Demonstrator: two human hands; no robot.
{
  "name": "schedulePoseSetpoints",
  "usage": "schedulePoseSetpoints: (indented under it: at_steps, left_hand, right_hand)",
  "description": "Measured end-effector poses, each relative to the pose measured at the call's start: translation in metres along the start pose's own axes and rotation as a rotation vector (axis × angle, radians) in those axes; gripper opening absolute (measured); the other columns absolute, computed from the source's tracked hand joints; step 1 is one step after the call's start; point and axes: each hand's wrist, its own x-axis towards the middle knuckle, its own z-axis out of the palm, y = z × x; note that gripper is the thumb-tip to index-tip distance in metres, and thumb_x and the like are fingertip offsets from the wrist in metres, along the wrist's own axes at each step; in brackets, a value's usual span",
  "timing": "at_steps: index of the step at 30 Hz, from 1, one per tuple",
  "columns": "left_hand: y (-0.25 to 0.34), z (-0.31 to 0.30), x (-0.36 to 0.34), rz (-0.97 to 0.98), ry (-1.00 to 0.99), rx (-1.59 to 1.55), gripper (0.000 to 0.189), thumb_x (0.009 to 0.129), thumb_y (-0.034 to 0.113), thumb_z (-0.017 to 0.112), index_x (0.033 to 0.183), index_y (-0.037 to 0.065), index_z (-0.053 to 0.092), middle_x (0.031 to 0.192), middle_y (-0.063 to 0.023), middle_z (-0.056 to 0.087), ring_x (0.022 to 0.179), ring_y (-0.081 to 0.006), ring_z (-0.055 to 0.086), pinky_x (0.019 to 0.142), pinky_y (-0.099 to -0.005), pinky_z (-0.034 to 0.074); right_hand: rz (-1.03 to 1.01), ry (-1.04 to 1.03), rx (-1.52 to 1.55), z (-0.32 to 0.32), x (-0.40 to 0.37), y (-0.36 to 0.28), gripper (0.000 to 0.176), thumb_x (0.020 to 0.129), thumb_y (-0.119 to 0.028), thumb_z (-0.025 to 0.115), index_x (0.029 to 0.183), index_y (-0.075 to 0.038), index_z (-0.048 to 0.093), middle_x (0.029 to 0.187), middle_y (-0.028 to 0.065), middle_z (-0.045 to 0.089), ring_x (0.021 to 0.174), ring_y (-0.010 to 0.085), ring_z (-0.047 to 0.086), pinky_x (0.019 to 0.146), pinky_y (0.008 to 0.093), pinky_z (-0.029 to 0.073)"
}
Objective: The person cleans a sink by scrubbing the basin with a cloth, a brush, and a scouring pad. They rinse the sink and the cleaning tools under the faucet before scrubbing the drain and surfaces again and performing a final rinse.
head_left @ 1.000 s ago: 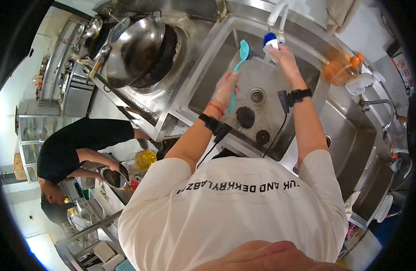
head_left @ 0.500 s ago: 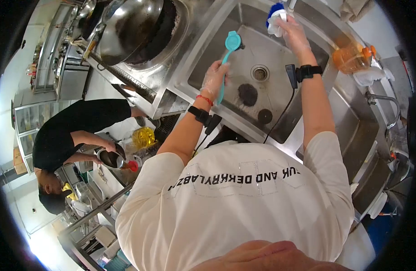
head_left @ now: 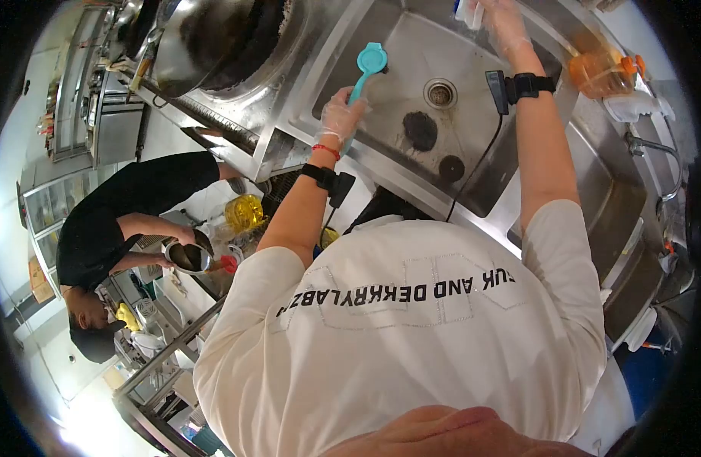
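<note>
My left hand (head_left: 341, 116), in a clear glove, is closed round the handle of a turquoise long-handled tool with a round head (head_left: 372, 58). It is over the left side of the steel sink (head_left: 400, 164), with the head pointing away from me. My right hand (head_left: 506, 29), also gloved, reaches to the far edge of the sink. Its fingers are closed on a white brush with blue bristles (head_left: 468, 14), partly cut off by the top of the view. Two dark round patches (head_left: 420, 131) lie on the sink bottom near the drain (head_left: 440, 94).
A large wok (head_left: 202, 46) sits on the stove at left. To the right are a second basin (head_left: 594, 190), a curved tap (head_left: 663, 152) and an orange-capped container (head_left: 602, 75). A co-worker in black (head_left: 129, 202) bends over a metal pot (head_left: 189, 257) at left.
My right hand has moved farther away with the brush, now partly out of view. My left hand and the turquoise tool have shifted left and slightly up.
</note>
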Motion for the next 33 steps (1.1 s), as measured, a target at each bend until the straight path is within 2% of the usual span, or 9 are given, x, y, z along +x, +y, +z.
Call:
schedulePoseSetpoints:
  at_steps: [4,7,10,13,16,17,23,29,33]
  left_hand:
    - [-0.005,-0.004,-0.003,0.070,0.031,0.189,0.047,0.082,0.035,0.061,0.117,0.005,0.059,0.092,-0.0162,0.067,0.080,-0.0276,0.065,0.072,-0.0387,0.050]
    - [-0.005,-0.007,0.000,-0.136,-0.034,-0.004,0.046,0.083,0.037,0.061,0.116,0.005,0.059,0.092,-0.0172,0.066,0.085,-0.0319,0.064,0.074,-0.0410,0.049]
    - [-0.008,-0.016,0.003,-0.004,0.077,0.279,0.042,0.082,0.035,0.063,0.111,0.005,0.062,0.090,-0.0181,0.066,0.084,-0.0313,0.064,0.073,-0.0405,0.049]
    - [-0.031,-0.018,0.017,0.240,0.247,0.455,0.034,0.078,0.031,0.064,0.101,0.006,0.065,0.086,-0.0179,0.065,0.081,-0.0359,0.063,0.072,-0.0447,0.050]
    - [-0.038,-0.024,0.030,0.217,0.230,0.551,0.031,0.076,0.034,0.066,0.097,0.011,0.068,0.106,-0.0151,0.061,0.102,-0.0349,0.056,0.085,-0.0482,0.044]
    - [-0.039,-0.024,0.034,0.234,0.245,0.603,0.030,0.075,0.034,0.066,0.096,0.012,0.069,0.111,-0.0146,0.059,0.107,-0.0347,0.054,0.089,-0.0492,0.042]
    - [-0.061,-0.024,0.056,0.247,0.202,0.670,0.032,0.076,0.036,0.069,0.100,0.015,0.070,0.130,-0.0140,0.048,0.124,-0.0349,0.040,0.103,-0.0492,0.032]
    - [-0.065,-0.024,0.062,0.340,0.137,0.721,0.030,0.076,0.038,0.071,0.098,0.017,0.071,0.133,-0.0084,0.045,0.131,-0.0335,0.031,0.106,-0.0529,0.026]
    - [-0.071,-0.025,0.075,0.412,0.087,0.726,0.029,0.077,0.038,0.071,0.096,0.016,0.071,0.133,-0.0079,0.045,0.131,-0.0356,0.030,0.107,-0.0528,0.025]
  right_hand:
    - [0.103,-0.040,-0.112,0.006,-0.006,-0.007,0.018,0.083,-0.013,0.061,0.098,-0.003,0.061,0.081,0.0039,0.061,0.072,0.0154,0.058,0.064,0.0288,0.048]
    - [0.024,-0.017,0.276,0.005,-0.003,0.017,0.021,0.082,-0.012,0.063,0.101,-0.003,0.060,0.084,0.0045,0.061,0.073,0.0157,0.059,0.065,0.0297,0.049]
    - [0.072,-0.173,-0.042,-0.006,0.002,0.041,0.037,0.082,-0.014,0.065,0.115,-0.004,0.052,0.088,0.0061,0.061,0.074,0.0175,0.059,0.070,0.0354,0.051]
    - [0.185,-0.112,-0.137,-0.014,-0.007,0.093,0.042,0.089,-0.025,0.061,0.125,-0.005,0.053,0.095,0.0015,0.062,0.083,0.0110,0.058,0.074,0.0270,0.047]
    - [0.436,-0.075,-0.380,-0.016,-0.034,0.137,0.052,0.085,-0.043,0.061,0.123,-0.007,0.055,0.096,0.0050,0.064,0.079,0.0146,0.058,0.070,0.0312,0.048]
    - [0.514,-0.026,-0.342,-0.012,-0.047,0.147,0.053,0.083,-0.028,0.065,0.129,-0.008,0.050,0.086,0.0011,0.059,0.068,0.0093,0.052,0.055,0.0258,0.042]
    - [0.616,-0.593,-1.109,-0.014,-0.082,0.251,0.041,0.085,-0.014,0.053,0.125,-0.006,0.055,0.128,0.0176,0.055,0.114,0.0377,0.054,0.095,0.0417,0.044]
    - [0.828,-0.509,-0.937,-0.003,-0.098,0.289,0.038,0.088,-0.011,0.048,0.125,-0.010,0.056,0.129,0.0158,0.055,0.118,0.0345,0.052,0.097,0.0421,0.043]
    - [0.693,-0.347,-0.840,0.015,-0.085,0.294,0.041,0.088,-0.012,0.050,0.129,-0.010,0.053,0.130,0.0160,0.054,0.119,0.0342,0.051,0.098,0.0419,0.042]
